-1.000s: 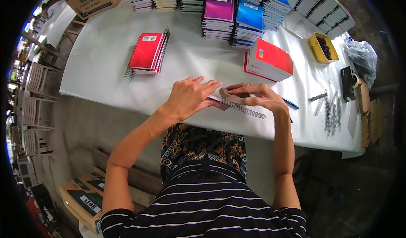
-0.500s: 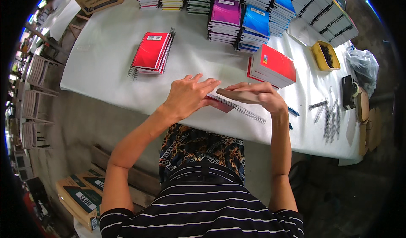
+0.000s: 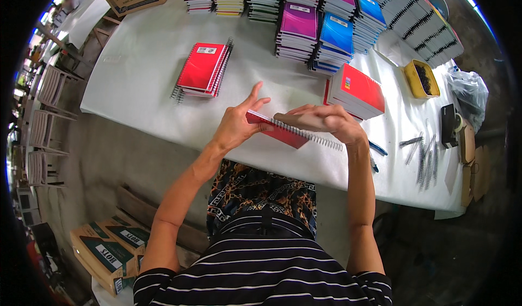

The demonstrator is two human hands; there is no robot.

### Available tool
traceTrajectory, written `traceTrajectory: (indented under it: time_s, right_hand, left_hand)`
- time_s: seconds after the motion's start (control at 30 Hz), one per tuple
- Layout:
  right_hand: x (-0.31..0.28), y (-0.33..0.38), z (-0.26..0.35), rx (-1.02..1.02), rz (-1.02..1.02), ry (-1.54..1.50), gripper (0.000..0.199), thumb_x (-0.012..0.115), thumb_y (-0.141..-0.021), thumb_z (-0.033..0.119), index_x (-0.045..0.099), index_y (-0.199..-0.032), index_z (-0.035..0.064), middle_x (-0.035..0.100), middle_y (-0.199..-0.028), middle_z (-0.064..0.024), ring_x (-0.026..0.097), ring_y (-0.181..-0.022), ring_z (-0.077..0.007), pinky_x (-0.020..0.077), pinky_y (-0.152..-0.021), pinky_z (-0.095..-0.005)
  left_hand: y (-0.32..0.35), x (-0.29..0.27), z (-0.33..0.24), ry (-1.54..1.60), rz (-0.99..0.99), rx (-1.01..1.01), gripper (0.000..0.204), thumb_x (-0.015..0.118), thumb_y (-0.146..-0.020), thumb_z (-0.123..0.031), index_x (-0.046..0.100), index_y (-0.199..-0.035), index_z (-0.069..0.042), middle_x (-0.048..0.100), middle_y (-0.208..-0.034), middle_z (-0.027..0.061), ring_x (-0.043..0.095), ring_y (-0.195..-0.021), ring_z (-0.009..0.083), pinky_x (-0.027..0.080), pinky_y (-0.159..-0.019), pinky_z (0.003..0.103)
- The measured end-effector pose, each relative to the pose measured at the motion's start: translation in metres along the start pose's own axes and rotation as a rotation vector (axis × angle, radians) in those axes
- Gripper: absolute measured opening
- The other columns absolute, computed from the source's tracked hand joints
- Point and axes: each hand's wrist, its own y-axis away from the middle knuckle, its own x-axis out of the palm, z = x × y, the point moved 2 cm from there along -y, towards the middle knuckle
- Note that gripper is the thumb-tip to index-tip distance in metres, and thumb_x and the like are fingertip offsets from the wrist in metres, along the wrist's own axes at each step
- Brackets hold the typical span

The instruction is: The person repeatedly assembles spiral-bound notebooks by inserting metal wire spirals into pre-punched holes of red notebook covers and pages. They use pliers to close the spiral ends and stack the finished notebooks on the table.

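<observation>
A red notebook (image 3: 283, 136) is held tilted above the near edge of the table. My left hand (image 3: 237, 125) grips its left end, thumb on the cover and a forefinger raised. Along the notebook's upper edge runs a metal spiral coil (image 3: 329, 142), whose right end sticks out past the cover. My right hand (image 3: 341, 124) is closed on a flat grey-brown board (image 3: 304, 122), which lies against or just above the coil; whether they touch, I cannot tell. Right-hand fingertips are partly hidden behind the board.
Red notebooks with loose coils (image 3: 201, 69) lie ahead to the left. A red-covered stack (image 3: 356, 91) stands right, before piled purple notebooks (image 3: 298, 23) and blue ones (image 3: 336, 32). Farther right are a yellow tub (image 3: 413, 83), loose coils (image 3: 427, 159), pens (image 3: 378, 148) and a tape dispenser (image 3: 449, 124).
My left hand has turned and its fingers have lifted off the notebook's top, baring more red cover. My right hand keeps the board near the coil. The whole view has shifted slightly.
</observation>
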Motion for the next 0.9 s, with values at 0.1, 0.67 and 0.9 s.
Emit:
traceTrajectory:
  time_s: [0.1,0.67,0.9]
  right_hand:
    - [0.002,-0.008,0.006,0.295,-0.021,0.361,0.062,0.059,-0.087,0.046,0.067,-0.118,-0.0066,0.063,-0.127,-0.0171,0.058,-0.115,-0.0290,0.0421,-0.100,-0.0381]
    - [0.009,-0.020,0.009,0.169,-0.004,0.247,0.058,0.061,-0.086,0.046,0.068,-0.118,-0.0022,0.065,-0.122,-0.0150,0.060,-0.110,-0.0280,0.0448,-0.097,-0.0375]
    - [0.004,-0.001,0.016,0.222,-0.220,0.402,0.054,0.064,-0.087,0.043,0.069,-0.119,-0.0010,0.066,-0.117,-0.0137,0.060,-0.106,-0.0245,0.0456,-0.095,-0.0369]
  left_hand:
    - [0.000,0.001,0.011,0.151,0.068,-0.021,0.095,0.082,-0.075,-0.019,0.031,-0.155,-0.019,0.062,-0.133,0.0166,0.058,-0.111,0.0094,0.052,-0.094,0.030]
    - [0.001,0.004,0.012,0.045,0.057,0.099,0.095,0.078,-0.078,0.001,0.027,-0.155,-0.020,0.059,-0.137,0.0127,0.062,-0.107,0.0097,0.057,-0.090,0.030]
    - [0.003,-0.011,0.015,0.323,0.246,0.058,0.072,0.072,-0.088,-0.033,0.044,-0.145,-0.001,0.058,-0.138,0.0134,0.053,-0.128,0.0191,0.046,-0.103,0.033]
